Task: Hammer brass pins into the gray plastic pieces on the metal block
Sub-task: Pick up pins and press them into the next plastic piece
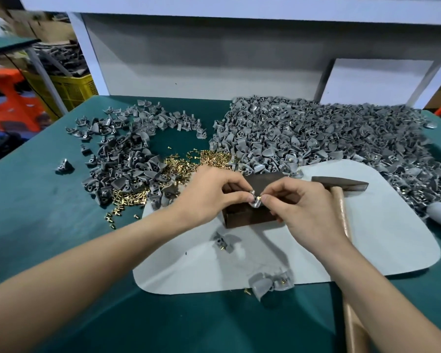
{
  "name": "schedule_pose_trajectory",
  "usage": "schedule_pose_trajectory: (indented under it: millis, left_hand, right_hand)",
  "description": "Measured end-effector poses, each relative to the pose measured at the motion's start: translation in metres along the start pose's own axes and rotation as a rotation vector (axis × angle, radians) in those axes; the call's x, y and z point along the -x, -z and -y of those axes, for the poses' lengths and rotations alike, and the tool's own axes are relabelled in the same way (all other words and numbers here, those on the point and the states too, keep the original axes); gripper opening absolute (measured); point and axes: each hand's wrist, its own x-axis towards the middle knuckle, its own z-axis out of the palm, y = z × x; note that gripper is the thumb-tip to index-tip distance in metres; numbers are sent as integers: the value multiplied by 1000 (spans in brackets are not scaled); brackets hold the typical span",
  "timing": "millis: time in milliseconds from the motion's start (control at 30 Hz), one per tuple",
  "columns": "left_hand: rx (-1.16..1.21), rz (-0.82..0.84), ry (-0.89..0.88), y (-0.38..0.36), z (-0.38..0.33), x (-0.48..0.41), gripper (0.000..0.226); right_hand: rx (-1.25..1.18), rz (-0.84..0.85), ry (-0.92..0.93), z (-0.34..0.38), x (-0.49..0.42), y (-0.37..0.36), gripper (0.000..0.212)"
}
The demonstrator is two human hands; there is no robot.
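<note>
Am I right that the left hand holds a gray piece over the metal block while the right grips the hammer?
Not quite: the head view shows the right hand pinching a brass pin; the hammer lies on the mat. Rest correct.

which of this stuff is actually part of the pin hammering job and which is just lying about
In the job: left hand, gray plastic piece, right hand, brass pin, metal block, hammer, loose brass pins, big pile of gray pieces.
Just lying about: yellow crate, orange stool, white board.
</note>
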Motion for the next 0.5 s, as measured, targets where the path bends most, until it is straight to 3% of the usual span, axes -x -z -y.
schedule_pose_trajectory:
  millis: [167, 500]
  left_hand:
    - [89, -105, 25, -6, -1, 9, 8]
    - [326, -165, 64, -22, 2, 25, 9]
  right_hand:
    - [151, -5, 21, -1, 0, -4, 23]
    - [110, -70, 17, -4, 6, -9, 22]
